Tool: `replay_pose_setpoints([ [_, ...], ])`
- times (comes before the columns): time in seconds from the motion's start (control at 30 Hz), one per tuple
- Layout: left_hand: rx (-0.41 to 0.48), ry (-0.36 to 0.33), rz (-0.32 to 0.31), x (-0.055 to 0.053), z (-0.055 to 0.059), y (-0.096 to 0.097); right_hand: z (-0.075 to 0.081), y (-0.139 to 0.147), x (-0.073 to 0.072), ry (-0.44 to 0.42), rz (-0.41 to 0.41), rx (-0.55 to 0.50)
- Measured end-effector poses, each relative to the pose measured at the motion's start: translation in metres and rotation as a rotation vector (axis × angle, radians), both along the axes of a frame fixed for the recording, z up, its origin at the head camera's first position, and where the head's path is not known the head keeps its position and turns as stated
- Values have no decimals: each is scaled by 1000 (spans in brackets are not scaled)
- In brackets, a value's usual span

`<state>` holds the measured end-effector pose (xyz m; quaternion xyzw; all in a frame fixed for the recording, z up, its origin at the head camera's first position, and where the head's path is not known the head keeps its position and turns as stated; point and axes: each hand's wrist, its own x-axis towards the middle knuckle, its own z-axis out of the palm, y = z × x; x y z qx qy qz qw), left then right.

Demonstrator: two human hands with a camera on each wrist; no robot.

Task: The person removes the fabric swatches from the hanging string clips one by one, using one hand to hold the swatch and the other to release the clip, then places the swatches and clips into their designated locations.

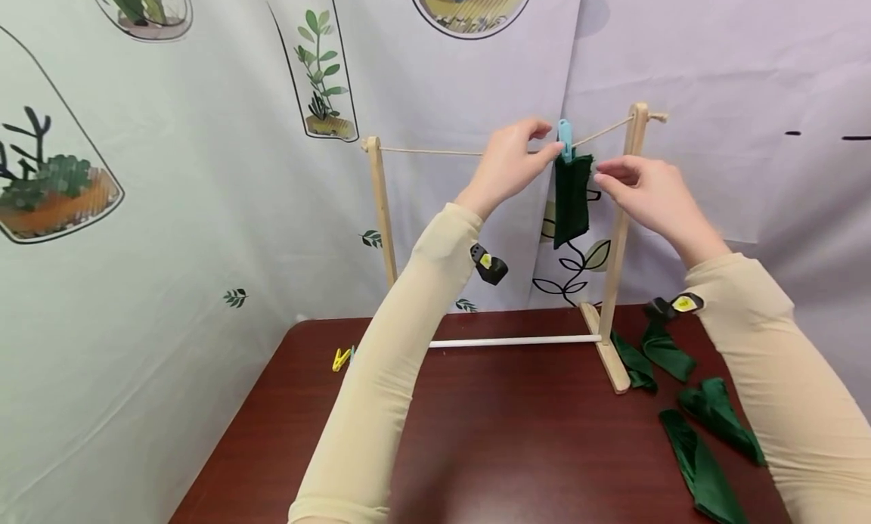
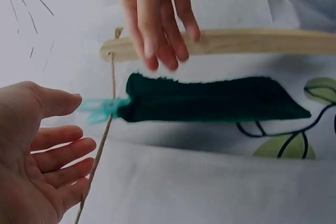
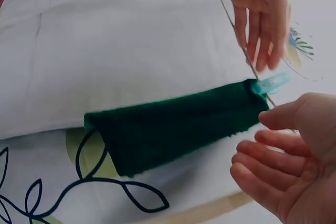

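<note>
A dark green velvety cloth (image 1: 572,199) hangs from the string (image 1: 435,152), pinned by a light blue clothespin (image 1: 565,140). My left hand (image 1: 512,161) is just left of the clothespin, thumb tip right at it and fingers relaxed. In the left wrist view the thumb (image 2: 62,102) points at the handles of the clothespin (image 2: 102,109), with the fingers apart. To the right of the cloth, my right hand (image 1: 649,195) hovers with loosely bent fingers and nothing between them. The right wrist view has its thumb tip close to the top corner of the cloth (image 3: 178,124).
The string runs between two wooden posts (image 1: 382,206) joined low by a white rod (image 1: 513,342). Several green cloths (image 1: 701,463) lie on the dark red table (image 1: 517,433) at the right. A yellow clothespin (image 1: 341,359) lies at the left, and a patterned curtain (image 1: 224,168) hangs behind.
</note>
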<state>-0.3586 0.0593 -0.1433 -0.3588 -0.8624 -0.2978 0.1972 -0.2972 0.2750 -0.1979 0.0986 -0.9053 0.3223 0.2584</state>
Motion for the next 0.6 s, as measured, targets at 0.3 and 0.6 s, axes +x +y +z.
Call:
replay_pose_setpoints([
  [0.3, 27, -52, -17, 2, -4, 18, 1, -11, -8, 11, 0, -20],
  [0.6, 63, -109, 18, 1, -3, 26, -2, -17, -10, 61, 0, -33],
])
